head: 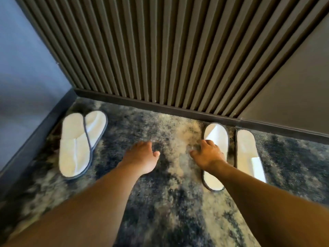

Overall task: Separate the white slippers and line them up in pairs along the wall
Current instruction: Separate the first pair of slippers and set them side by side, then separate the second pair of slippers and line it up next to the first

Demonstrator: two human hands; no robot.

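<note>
Overlapped slipper pair [81, 143] seen left of left hand [142, 155], long axes toward slatted wall [160, 50]. Left hand nearer; right hand [207, 155] over separated slipper [216, 134]. Fingers loosely spread, nothing gripped.

The light was soft and fairly dim, cast from above, and threw no hard shadows on the mottled carpet [169, 202]. The white slippers [75, 145] were the brightest things, close to blown out (little texture showed). The slatted wall [160, 50] fanned outward, bent by the wide lens. Both hands were slightly blurred, and the forearms near the bottom edge were soft.
</note>
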